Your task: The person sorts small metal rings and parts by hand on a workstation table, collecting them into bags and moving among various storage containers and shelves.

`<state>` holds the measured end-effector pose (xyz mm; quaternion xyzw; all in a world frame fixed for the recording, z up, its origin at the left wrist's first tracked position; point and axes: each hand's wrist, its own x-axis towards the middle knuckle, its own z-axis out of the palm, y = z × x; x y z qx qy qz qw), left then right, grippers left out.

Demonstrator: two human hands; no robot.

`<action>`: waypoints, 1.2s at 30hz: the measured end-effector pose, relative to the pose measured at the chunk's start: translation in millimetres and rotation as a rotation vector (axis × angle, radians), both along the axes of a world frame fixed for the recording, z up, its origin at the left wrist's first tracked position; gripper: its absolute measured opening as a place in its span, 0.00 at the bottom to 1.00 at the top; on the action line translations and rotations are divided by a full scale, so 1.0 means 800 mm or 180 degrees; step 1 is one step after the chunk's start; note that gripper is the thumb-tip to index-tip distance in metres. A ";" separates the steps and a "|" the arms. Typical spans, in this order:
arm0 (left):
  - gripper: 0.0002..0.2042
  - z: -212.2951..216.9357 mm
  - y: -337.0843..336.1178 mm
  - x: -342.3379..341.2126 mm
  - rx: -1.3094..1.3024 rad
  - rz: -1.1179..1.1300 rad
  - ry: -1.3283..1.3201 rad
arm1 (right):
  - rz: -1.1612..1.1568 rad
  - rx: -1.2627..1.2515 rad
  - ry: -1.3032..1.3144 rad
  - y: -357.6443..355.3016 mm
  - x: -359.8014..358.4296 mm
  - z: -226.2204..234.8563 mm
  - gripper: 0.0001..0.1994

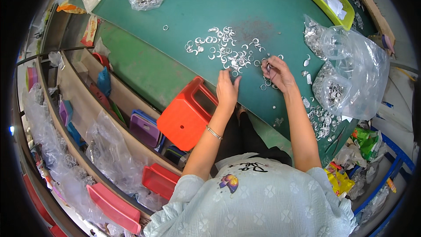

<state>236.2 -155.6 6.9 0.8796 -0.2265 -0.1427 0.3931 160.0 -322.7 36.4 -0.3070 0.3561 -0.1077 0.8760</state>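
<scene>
While sorting: we work the loose metal rings (226, 50) scattered mid-surface.
Right hand (277, 73): fingers pinching one ring.
Left hand (227, 88): fingers pressed together, flat near the surface (184, 8) edge.
Next: likely needs another careful pinch.

Both forearms come up from six o'clock, bare below pale short sleeves, and run toward twelve o'clock, nearly parallel. The left hand (227, 88) lies palm down, fingers stretched flat and close together, pointing to about one o'clock; a thin bracelet circles its wrist. The right hand (277, 73) sits slightly farther out, at two o'clock from the left, its fingers curled inward with thumb and forefinger pinched together.
</scene>
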 end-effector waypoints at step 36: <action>0.07 0.006 0.017 -0.008 -0.2277 0.0628 0.3864 | 0.0696 0.0030 -0.0257 0.016 0.016 -0.007 0.16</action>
